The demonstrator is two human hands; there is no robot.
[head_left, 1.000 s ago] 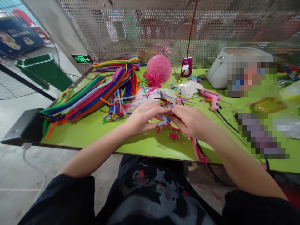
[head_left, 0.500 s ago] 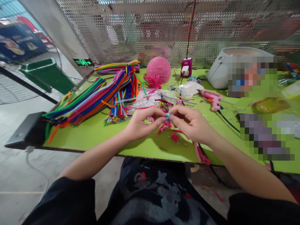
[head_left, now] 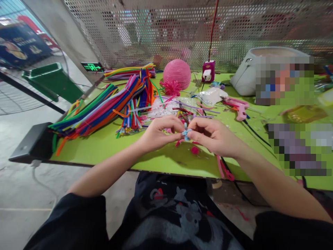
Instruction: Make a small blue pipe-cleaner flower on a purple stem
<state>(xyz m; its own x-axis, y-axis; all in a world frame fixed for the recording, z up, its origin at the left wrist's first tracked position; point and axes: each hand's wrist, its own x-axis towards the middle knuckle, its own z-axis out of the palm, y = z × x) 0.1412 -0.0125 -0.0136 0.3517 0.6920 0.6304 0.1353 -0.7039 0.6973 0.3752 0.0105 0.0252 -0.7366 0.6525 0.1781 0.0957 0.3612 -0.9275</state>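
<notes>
Over the green table [head_left: 109, 146], the left hand [head_left: 158, 133] and right hand [head_left: 210, 135] meet fingertip to fingertip, both pinching a small blue pipe-cleaner piece [head_left: 186, 133], its shape mostly hidden by fingers. Pink scraps [head_left: 194, 150] lie beneath.

Two hands meeting above the near middle of the desk [head_left: 109, 146], left hand [head_left: 158, 133] and right hand [head_left: 212, 135] fingertip to fingertip around a small pipe-cleaner piece [head_left: 186, 132]. Left of the hands, a long bundle of pipe cleaners [head_left: 99, 111] lying across the desk, a bin [head_left: 52, 80] on the floor beyond it. Behind the hands, a ball [head_left: 177, 73] near the mesh wall, a charger [head_left: 208, 71] just right of it. Glue gun [head_left: 238, 107] right of the hands; a bag [head_left: 244, 76] behind that. Scissors [head_left: 225, 170] at the near edge.
</notes>
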